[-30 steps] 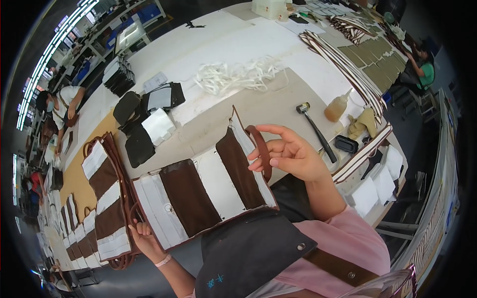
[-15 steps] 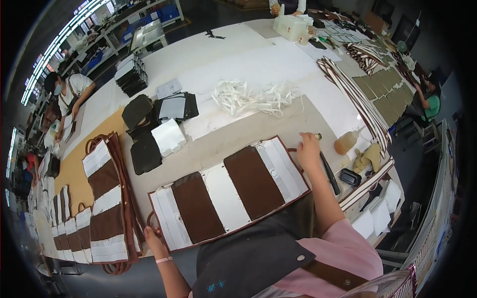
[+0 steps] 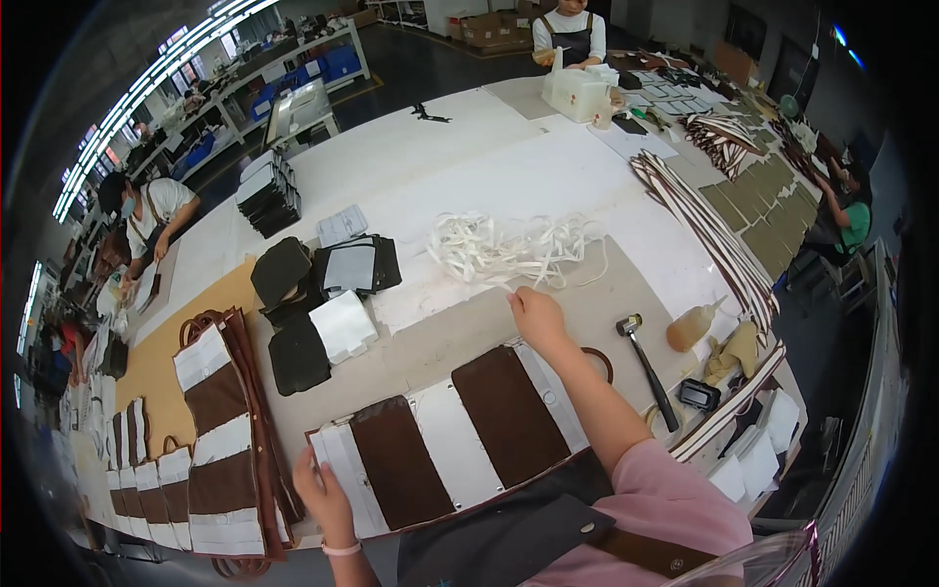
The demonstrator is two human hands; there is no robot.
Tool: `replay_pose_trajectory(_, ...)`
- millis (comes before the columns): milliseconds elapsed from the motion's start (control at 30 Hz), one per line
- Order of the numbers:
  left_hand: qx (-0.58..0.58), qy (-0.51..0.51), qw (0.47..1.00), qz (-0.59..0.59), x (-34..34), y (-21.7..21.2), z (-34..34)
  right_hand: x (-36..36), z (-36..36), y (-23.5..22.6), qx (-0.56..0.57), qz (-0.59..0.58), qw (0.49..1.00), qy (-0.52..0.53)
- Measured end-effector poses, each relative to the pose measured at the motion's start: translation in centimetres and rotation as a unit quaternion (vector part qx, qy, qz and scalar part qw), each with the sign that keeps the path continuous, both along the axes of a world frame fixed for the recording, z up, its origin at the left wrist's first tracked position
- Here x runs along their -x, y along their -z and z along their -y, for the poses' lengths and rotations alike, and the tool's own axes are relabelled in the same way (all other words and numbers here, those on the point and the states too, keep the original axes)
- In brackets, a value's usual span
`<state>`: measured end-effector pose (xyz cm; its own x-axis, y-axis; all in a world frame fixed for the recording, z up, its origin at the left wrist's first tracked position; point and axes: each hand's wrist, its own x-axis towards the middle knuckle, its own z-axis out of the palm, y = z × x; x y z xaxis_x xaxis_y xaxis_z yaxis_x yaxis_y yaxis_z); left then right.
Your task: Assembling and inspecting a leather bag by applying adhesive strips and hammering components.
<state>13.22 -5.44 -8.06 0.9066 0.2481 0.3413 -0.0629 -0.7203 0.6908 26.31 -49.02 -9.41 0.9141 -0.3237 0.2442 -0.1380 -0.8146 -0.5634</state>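
A brown and white bag panel (image 3: 450, 440) lies flat in front of me, with brown bands, pale side strips and a brown handle loop at its right end. My left hand (image 3: 325, 494) rests by the panel's left edge, its thumb and fingers apart and holding nothing. Beyond the panel, my right hand (image 3: 538, 318) is closed in a pinch at the near side of a tangle of white strips (image 3: 489, 245). The end of a white strip shows at its fingertips. The right forearm passes over the panel's right end.
A hammer (image 3: 648, 377), a glue bottle (image 3: 693, 328) and a small black box (image 3: 698, 394) lie to the right. Stacked brown and white bag pieces (image 3: 223, 430) stand left. Black pieces (image 3: 299, 360) and white pieces (image 3: 344, 328) lie farther back. Other people work around the table.
My right hand has left the panel's right end and reached forward and left to the white strips. The left hand has let go of the panel's left edge. The view has tilted up.
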Motion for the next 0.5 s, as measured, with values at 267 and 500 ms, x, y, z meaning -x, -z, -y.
replay_pose_trajectory(267,0.069,0.541,0.837,-0.032,-14.0,-5.2,28.3,7.0,-2.1,-1.8,0.005,0.015,0.999,-0.044)
replay_pose_trajectory(500,-0.146,0.539,0.808,-0.187,-21.4,2.1,39.5,14.6,-0.4,-7.9,0.027,-0.071,0.97,-0.232)
